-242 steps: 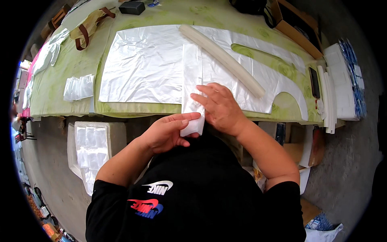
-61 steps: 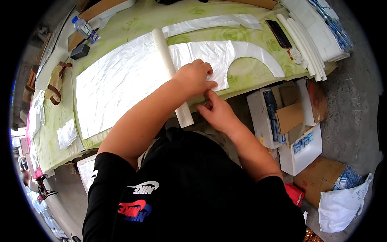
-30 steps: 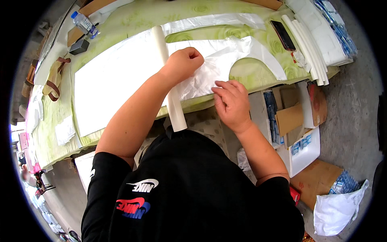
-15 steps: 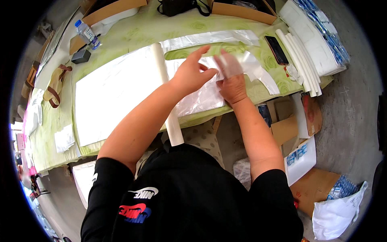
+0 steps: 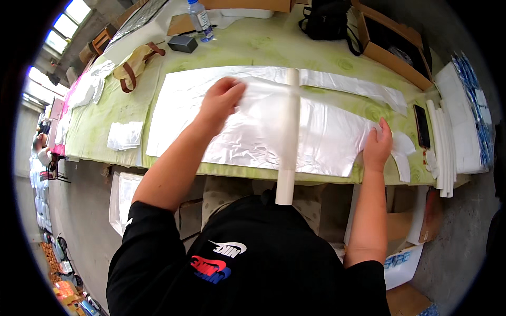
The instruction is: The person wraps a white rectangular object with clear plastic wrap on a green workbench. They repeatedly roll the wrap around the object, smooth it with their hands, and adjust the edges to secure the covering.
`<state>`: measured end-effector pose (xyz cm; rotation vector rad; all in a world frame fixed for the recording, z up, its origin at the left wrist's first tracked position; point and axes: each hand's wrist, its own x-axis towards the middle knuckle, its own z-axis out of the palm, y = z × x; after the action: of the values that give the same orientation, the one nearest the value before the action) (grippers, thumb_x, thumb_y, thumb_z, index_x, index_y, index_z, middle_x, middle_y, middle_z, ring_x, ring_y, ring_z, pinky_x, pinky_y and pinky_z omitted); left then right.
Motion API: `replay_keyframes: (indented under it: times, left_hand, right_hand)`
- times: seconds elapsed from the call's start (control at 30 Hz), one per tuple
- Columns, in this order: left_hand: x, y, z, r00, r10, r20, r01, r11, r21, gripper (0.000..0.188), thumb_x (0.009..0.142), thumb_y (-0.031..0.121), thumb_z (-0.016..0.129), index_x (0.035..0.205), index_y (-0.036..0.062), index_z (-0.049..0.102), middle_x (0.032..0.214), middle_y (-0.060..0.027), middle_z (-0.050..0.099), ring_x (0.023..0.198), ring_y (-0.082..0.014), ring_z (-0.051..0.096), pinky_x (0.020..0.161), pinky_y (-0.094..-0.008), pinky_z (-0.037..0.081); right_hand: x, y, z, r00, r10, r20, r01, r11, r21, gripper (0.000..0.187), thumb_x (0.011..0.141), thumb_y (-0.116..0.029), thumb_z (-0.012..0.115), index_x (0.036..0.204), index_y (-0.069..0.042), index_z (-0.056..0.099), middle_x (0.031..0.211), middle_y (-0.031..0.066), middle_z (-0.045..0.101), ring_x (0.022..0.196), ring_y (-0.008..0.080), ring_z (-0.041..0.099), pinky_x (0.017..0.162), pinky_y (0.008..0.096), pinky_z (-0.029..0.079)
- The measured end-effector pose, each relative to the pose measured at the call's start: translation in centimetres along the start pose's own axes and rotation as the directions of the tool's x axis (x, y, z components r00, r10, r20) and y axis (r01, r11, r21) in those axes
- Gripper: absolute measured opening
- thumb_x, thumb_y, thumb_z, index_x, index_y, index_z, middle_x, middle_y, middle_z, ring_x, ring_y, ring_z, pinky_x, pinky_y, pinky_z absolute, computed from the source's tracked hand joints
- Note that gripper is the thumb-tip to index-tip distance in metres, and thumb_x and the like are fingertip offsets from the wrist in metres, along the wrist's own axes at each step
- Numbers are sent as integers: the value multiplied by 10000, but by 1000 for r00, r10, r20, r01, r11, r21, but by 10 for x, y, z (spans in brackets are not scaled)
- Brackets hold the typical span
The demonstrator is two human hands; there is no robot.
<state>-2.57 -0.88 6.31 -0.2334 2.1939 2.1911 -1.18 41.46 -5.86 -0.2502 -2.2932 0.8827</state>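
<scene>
A thin, see-through plastic film [image 5: 263, 97] is pinched between the thumb and fingers of my left hand [image 5: 222, 102]. It stretches rightward, blurred by motion, above a white plastic sheet [image 5: 237, 142] spread flat and creased on the table. A long white roll [image 5: 287, 137] lies across the sheet, its near end jutting past the table edge towards me. At the sheet's right end my right hand [image 5: 378, 147] is closed on the plastic, thumb and fingertips upward. White plastic strips extend beyond the sheet at the far side and beside my right hand.
Thin white rolls [image 5: 443, 147] and a phone [image 5: 421, 126] lie at the table's right. Farther back are a water bottle [image 5: 200, 21], dark box [image 5: 183, 44], black bag [image 5: 327, 21] and open carton [image 5: 395, 45]. Small white sheets [image 5: 125, 135] sit to the left.
My hands have parted: the left moved left with the film, the right went to the sheet's right end. The view has swung left, and the film now spans above the roll.
</scene>
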Motion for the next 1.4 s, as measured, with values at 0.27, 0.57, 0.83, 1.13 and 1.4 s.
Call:
replay_keyframes:
  times: [0.27, 0.57, 0.83, 1.13, 1.4]
  left_hand:
    - [-1, -63, -96, 867, 438, -236, -164, 700, 695, 556, 822, -9, 649, 1359, 97, 553, 1407, -153, 514, 1273, -331, 519, 1054, -399, 457]
    - [-38, -76, 8, 863, 181, 472, -505, 301, 809, 547, 971, 376, 618, 1482, 218, 503, 1604, -92, 410, 1517, -482, 218, 1203, -681, 153]
    - [-49, -55, 17, 902, 69, 427, -431, 216, 876, 565, 951, 448, 606, 1480, 271, 520, 1655, -49, 316, 1526, -527, 104, 1171, -759, 110]
    - [-32, -50, 20, 685, 355, 637, -729, 343, 593, 302, 949, 222, 622, 1244, 205, 684, 1616, -64, 408, 1544, -411, 214, 1207, -654, 169]
    - [-34, -49, -7, 651, 353, 672, -752, 418, 509, 368, 973, 355, 580, 1241, 134, 702, 1387, -92, 595, 1444, -442, 372, 1186, -608, 262]
  right_hand:
    - [3, 2, 3, 999, 14, 51, -15, 1000, 17, 338, 921, -162, 635, 1232, -38, 684, 1201, 162, 700, 1133, 343, 633, 1005, 430, 490]
    - [-16, -49, -12, 973, -225, 50, 220, 971, 92, 258, 867, -32, 645, 1119, -45, 697, 1128, 140, 703, 1097, 331, 646, 996, 399, 505]
    - [-108, -184, 1, 711, -606, 357, 376, 757, 535, 261, 799, -61, 729, 1057, -70, 692, 1226, 130, 660, 1211, 396, 559, 1051, 493, 458]
    - [-106, -187, 8, 726, -606, 325, 456, 777, 434, 293, 816, -91, 726, 1105, -82, 683, 1232, 131, 650, 1193, 411, 560, 1074, 544, 413]
    - [-69, -181, 74, 750, -410, 518, 516, 854, -71, 488, 881, -294, 715, 1352, -200, 631, 1573, 203, 362, 1468, 475, 267, 1197, 642, 217]
